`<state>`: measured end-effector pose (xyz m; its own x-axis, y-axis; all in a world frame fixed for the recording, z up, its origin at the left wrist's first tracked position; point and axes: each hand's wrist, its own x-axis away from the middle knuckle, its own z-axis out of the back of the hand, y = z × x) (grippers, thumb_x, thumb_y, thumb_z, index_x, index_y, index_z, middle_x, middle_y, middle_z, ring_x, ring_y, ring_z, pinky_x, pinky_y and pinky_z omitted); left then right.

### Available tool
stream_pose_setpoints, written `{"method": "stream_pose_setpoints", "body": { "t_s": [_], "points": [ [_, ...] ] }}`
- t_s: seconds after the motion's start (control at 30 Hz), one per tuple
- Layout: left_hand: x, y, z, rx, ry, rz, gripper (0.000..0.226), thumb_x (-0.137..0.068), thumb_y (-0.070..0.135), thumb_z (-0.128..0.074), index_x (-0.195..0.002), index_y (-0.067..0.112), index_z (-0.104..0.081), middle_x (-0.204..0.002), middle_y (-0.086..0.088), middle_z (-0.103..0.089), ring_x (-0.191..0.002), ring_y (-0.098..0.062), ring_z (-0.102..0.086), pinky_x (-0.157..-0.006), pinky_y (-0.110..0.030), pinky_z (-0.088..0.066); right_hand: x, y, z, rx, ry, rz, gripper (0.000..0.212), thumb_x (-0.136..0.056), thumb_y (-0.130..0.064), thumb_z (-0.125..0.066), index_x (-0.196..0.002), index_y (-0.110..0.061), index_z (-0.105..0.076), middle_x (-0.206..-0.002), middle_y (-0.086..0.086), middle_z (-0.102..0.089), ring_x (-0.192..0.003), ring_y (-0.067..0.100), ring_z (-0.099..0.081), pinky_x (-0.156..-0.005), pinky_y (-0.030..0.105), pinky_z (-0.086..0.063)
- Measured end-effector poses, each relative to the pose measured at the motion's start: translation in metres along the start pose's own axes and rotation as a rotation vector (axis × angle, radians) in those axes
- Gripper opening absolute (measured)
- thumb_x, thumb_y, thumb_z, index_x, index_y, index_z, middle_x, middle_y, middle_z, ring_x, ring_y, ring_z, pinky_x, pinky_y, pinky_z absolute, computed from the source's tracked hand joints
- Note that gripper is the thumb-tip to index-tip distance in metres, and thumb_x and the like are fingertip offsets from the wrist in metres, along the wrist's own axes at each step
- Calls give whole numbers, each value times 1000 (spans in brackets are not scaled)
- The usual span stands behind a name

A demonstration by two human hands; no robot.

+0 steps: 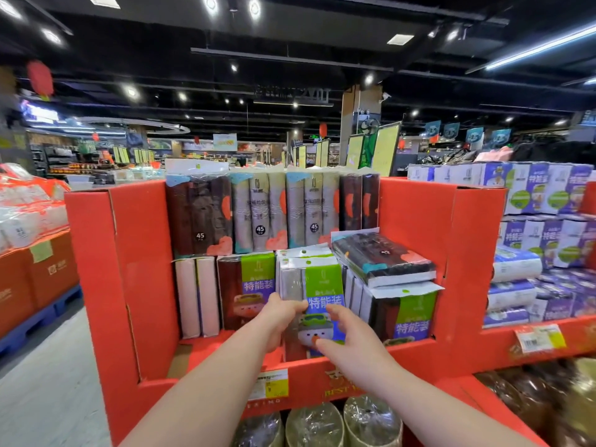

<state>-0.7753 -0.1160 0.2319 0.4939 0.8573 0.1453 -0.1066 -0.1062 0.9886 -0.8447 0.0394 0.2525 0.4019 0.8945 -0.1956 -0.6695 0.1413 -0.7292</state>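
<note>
From the head view, which is all I have, my left hand (pixel 280 314) is wrapped round the near-left edge of the pack (pixel 322 285) with the green and blue label. The pack stands upright in the lower row of the red display box (pixel 106 269), directly ahead of both hands. My right hand (pixel 354 340) is spread wide over the pack's front, thumb low and forefinger higher. I cannot tell whether those fingers touch the film or hang just off it. So I judge that only one hand really has a hold, and the glossy wrap looks slippery. If I pull now, the pack could twist out of that one-sided hold and drop. Just beyond my right hand, a flat dark pack (pixel 383 259) lies tilted across the tops of the neighbouring packs (pixel 416 314). Its corner sits close to the pack I am holding, so drawing that pack out could tip it forward off the stack. Directly behind my pack a twin pack (pixel 303 253) shows its white header. The two look pressed together, so the twin may drag along. The pack's lower edge sits behind the front lip (pixel 300 369) beneath my wrists. If I pull straight out rather than lifting first, that edge would catch there. Above my hands, the upper row (pixel 258 211) appears to rest on these lower packs, and removing one might unsettle it.
</note>
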Motion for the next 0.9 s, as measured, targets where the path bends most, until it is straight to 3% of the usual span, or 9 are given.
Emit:
{"method": "stream_pose_setpoints", "body": {
  "t_s": [0.07, 0.13, 0.23, 0.3, 0.4, 0.47, 0.57, 0.67, 0.9],
  "points": [
    [8, 5, 1, -134, 68, 24, 70, -73, 34, -78, -126, 6, -43, -122, -16, -58, -110, -34, -57, -72, -34, -43, 5, 5, 2, 9, 21, 20, 55, -90, -21, -59, -142, -19, -39, -144, -4, -44, -133, 10, -40, -110, 23, -30],
    [8, 5, 5, -205, 95, 65, 73, -74, 38, -77, -129, 6, -39, -127, -16, -52, -120, -36, -50, -81, -40, -38, 9, 10, 4, -7, 37, 25, 49, -90, -20, -59, -137, -20, -44, -140, -5, -48, -129, 9, -44, -108, 23, -32],
    [9, 6, 5, -206, 74, 61, 79, -60, 41, -81, -123, 11, -43, -125, -13, -57, -112, -33, -56, -92, -50, -45, 13, 14, 6, -28, 43, 40, 44, -89, -18, -60, -131, -20, -48, -133, -7, -51, -123, 7, -47, -104, 21, -34],
    [11, 6, 3, -218, 92, 45, 75, -60, 37, -82, -120, 11, -44, -119, -13, -60, -105, -28, -59, -93, -48, -48, 15, 15, 6, -33, 40, 58, 41, -89, -17, -60, -129, -19, -50, -130, -6, -54, -121, 7, -48, -103, 20, -35],
    [15, 5, 1, -246, 116, 6, 53, -78, 26, -76, -117, 7, -46, -110, -14, -60, -83, -16, -57, -65, -28, -46, 17, 16, 8, 18, 18, 97, 40, -88, -19, -60, -127, -20, -53, -126, -7, -56, -121, 8, -50, -105, 22, -35],
    [21, 7, 0, -316, 172, -23, 49, -82, 24, -72, -119, 6, -46, -110, -14, -59, -85, -17, -56, -59, -26, -36, 19, 16, 11, 67, -6, 122, 40, -88, -20, -59, -128, -21, -53, -127, -6, -55, -122, 9, -50, -106, 23, -35],
    [36, 11, 5, -464, 264, -70, 58, -80, 30, -72, -126, 7, -44, -118, -11, -55, -104, -26, -56, -81, -33, -46, 21, 17, 15, 146, -50, 168, 44, -89, -24, -57, -132, -21, -50, -132, -4, -53, -125, 11, -48, -106, 23, -35],
    [55, 11, 12, -681, 318, -131, 74, -75, 44, -72, -134, 11, -42, -133, -11, -49, -119, -28, -51, -98, -37, -44, 22, 16, 19, 254, -107, 217, 46, -91, -28, -55, -136, -22, -45, -136, -3, -49, -126, 14, -46, -104, 26, -35],
    [121, 3, 14, -1361, 451, -357, 63, -82, 56, -58, -132, 20, -42, -129, -3, -45, -123, -26, -44, -97, -41, -41, 23, 13, 11, 625, -109, 496, 44, -87, -33, -50, -130, -23, -47, -131, 0, -51, -122, 24, -48, -100, 37, -41]
  ]
}}
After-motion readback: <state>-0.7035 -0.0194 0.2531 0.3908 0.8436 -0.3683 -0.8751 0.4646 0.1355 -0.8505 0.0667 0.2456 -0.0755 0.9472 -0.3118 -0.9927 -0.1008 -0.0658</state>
